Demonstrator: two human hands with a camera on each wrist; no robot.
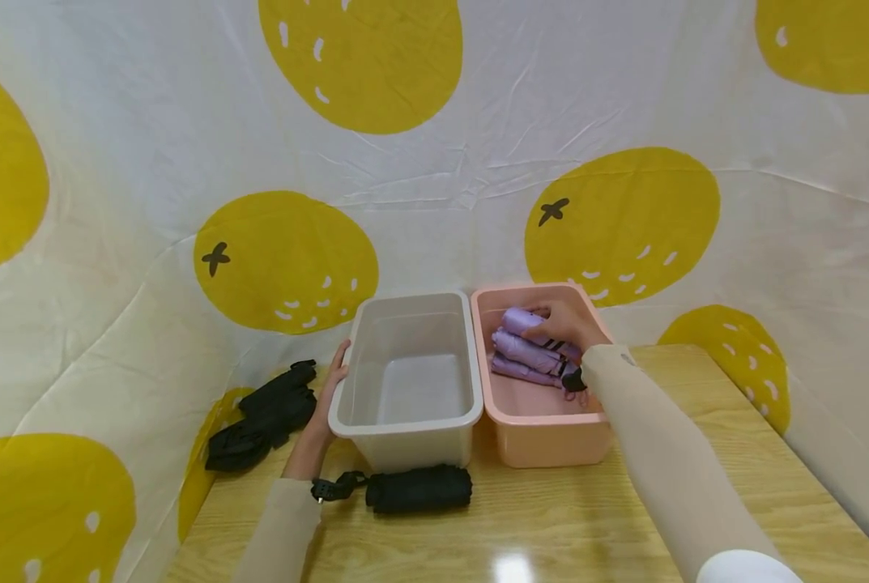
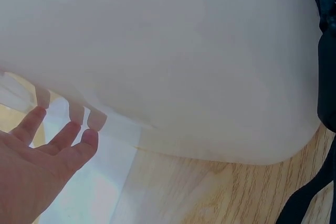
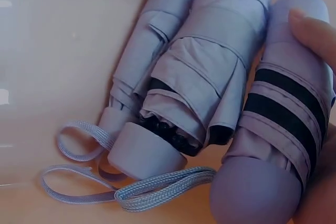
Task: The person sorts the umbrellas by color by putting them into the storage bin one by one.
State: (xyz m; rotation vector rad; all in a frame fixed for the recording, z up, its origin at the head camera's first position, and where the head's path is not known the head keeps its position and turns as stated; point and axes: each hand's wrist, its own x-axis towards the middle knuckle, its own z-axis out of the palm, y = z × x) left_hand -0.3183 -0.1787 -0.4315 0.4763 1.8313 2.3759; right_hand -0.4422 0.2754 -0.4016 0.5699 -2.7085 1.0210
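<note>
Here, centre-right, my right hand [image 1: 564, 322] grips a furled, black-striped lilac fabric umbrella [image 3: 283, 98], well right of my loosely spread left hand [image 1: 330, 394].

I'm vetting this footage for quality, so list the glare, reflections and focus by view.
Head: white glare on the wooden table at the bottom edge; left wrist: washed out, with the left hand's fingers apparently mirrored in the gray plastic bin; right wrist: small highlights on the pink plastic bin, left edge, middle purple folding umbrella fairly sharp.
</note>
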